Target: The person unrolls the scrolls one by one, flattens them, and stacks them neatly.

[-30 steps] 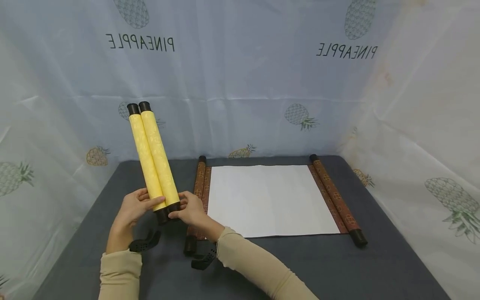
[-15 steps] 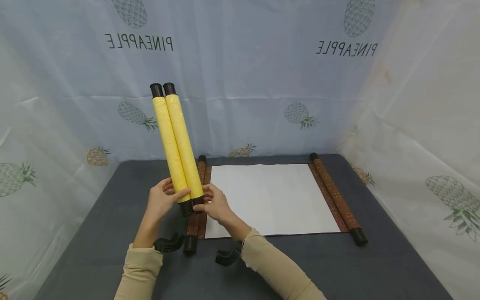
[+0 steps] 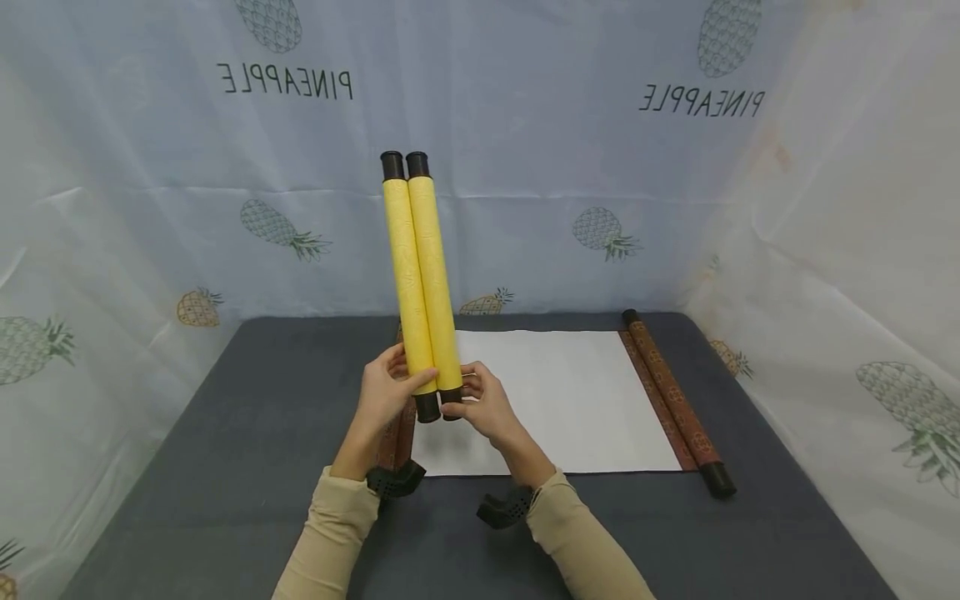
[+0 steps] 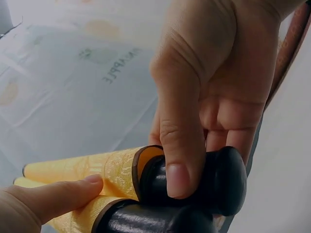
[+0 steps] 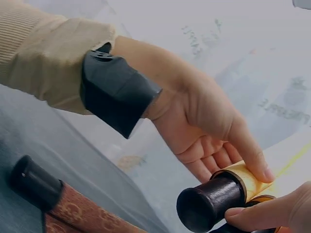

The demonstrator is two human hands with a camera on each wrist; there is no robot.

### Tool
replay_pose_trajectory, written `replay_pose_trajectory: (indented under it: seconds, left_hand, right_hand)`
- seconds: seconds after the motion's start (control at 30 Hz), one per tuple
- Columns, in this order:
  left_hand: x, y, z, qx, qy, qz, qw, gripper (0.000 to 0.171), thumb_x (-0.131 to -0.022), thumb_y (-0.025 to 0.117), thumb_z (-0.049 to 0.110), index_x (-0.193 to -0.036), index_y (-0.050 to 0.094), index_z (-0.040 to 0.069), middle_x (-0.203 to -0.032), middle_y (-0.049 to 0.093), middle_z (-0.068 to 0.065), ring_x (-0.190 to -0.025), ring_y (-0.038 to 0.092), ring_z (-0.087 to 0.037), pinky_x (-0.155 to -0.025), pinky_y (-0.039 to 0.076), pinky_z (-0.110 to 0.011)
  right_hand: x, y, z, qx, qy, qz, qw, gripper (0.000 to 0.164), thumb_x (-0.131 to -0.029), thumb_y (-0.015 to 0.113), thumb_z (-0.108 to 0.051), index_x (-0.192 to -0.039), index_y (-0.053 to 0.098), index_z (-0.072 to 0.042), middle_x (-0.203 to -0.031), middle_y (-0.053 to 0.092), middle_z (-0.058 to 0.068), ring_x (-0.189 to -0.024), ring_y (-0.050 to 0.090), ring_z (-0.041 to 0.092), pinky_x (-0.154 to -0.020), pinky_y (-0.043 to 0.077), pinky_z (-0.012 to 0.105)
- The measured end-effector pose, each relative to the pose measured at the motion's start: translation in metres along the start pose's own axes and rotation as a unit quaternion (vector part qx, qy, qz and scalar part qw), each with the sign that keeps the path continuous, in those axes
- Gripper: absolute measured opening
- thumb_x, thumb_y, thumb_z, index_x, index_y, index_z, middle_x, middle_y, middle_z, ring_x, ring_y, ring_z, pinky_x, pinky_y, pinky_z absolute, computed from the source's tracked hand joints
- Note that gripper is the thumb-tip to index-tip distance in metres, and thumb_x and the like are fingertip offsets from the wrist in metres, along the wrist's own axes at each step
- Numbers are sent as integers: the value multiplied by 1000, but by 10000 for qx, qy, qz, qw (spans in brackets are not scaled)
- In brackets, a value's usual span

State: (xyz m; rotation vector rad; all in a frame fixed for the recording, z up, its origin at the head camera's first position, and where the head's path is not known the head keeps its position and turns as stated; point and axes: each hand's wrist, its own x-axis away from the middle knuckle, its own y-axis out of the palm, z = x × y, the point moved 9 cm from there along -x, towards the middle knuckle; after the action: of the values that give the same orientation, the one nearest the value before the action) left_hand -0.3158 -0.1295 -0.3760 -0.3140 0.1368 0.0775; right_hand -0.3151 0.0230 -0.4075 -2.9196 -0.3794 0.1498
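A yellow hanging scroll (image 3: 405, 279) with two rollers side by side is held up off the table, nearly upright, its black end knobs at top and bottom. My left hand (image 3: 381, 390) grips the lower part of the left roller, thumb across the yellow cloth. On the other side, my right hand (image 3: 486, 407) pinches the right roller's bottom knob, and the left wrist view shows that thumb pressed on the black knob (image 4: 228, 182). Behind and below lies an unrolled white scroll (image 3: 570, 400), its left brown roller (image 3: 393, 442) partly hidden by the left hand and the yellow scroll.
The white scroll's right brown roller (image 3: 678, 404) lies near the right side of the dark grey table (image 3: 187, 467). A pineapple-print cloth (image 3: 510, 150) hangs behind the table and along both sides. Black wrist cameras (image 3: 506, 508) sit at both cuffs.
Both hands have carried the yellow scroll rightward and somewhat up, from left of the white scroll to in front of its left part. The scroll now stands more upright; the grips look the same.
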Motion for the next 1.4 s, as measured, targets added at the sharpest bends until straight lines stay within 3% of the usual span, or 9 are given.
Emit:
replay_pose_trajectory:
  seconds: [0.17, 0.47, 0.57, 0.73, 0.87, 1.07, 1.2, 1.4]
  left_hand:
    - [-3, 20, 5, 244, -19, -64, 9997, 66, -84, 74, 18, -142, 45, 4, -129, 59, -22, -114, 61, -35, -95, 54, -45]
    - [-5, 53, 15, 1151, 465, 12, 9923, 55, -89, 68, 12, -139, 47, 3, -127, 56, -21, -115, 56, -32, -95, 53, -45]
    - [-4, 61, 16, 1361, 496, -28, 9894, 53, -92, 64, 12, -141, 46, 7, -130, 54, -19, -116, 55, -31, -94, 53, -44]
    - [0, 69, 13, 1629, 358, -78, 9860, 51, -96, 59, 15, -144, 42, 15, -128, 55, -17, -113, 56, -27, -95, 50, -41]
    - [1, 73, 14, 1836, 477, -108, 9818, 48, -98, 54, 15, -144, 40, 16, -125, 54, -16, -110, 55, -24, -97, 46, -39]
    - [0, 74, 18, 1924, 965, -50, 9766, 46, -100, 48, 13, -144, 35, 14, -124, 50, -16, -108, 50, -19, -95, 44, -33]
    - [2, 68, 17, 1736, 1171, 326, 9773, 49, -100, 49, 13, -146, 33, 10, -121, 50, -20, -100, 50, -18, -85, 47, -29]
    - [6, 58, 12, 1503, 949, 977, 9792, 58, -96, 56, 16, -149, 33, 10, -117, 53, -21, -89, 49, -18, -73, 47, -26]
  right_hand:
    - [2, -14, 4, 0, 99, 157, 9998, 52, -76, 73, 7, -121, 47, 1, -119, 63, 26, -98, 66, 26, -85, 57, 35]
    - [6, -26, -2, -20, -166, 430, 9989, 54, -77, 63, 13, -121, 35, 2, -126, 55, 28, -110, 59, 36, -95, 52, 48]
    - [6, -24, -2, 63, -327, 505, 9982, 55, -78, 56, 14, -124, 29, 3, -128, 48, 29, -109, 54, 35, -87, 52, 39]
    - [6, -20, -2, 177, -635, 696, 9954, 59, -76, 51, 13, -127, 24, 6, -122, 41, 27, -98, 47, 27, -77, 43, 27]
    - [6, -21, 0, 197, -777, 840, 9932, 59, -75, 51, 12, -128, 25, 7, -119, 42, 27, -95, 46, 26, -74, 43, 28]
    - [4, -23, -1, 23, -877, 1021, 9909, 57, -75, 53, 12, -127, 28, 8, -116, 45, 27, -91, 46, 22, -73, 43, 28]
    - [4, -22, 0, -280, -813, 1016, 9911, 51, -81, 53, 7, -127, 31, 7, -107, 50, 22, -80, 46, 15, -66, 43, 23]
    - [6, -24, -2, -844, -730, 1224, 9862, 40, -90, 62, -7, -121, 39, 6, -82, 53, 4, -62, 50, 6, -57, 43, 20]
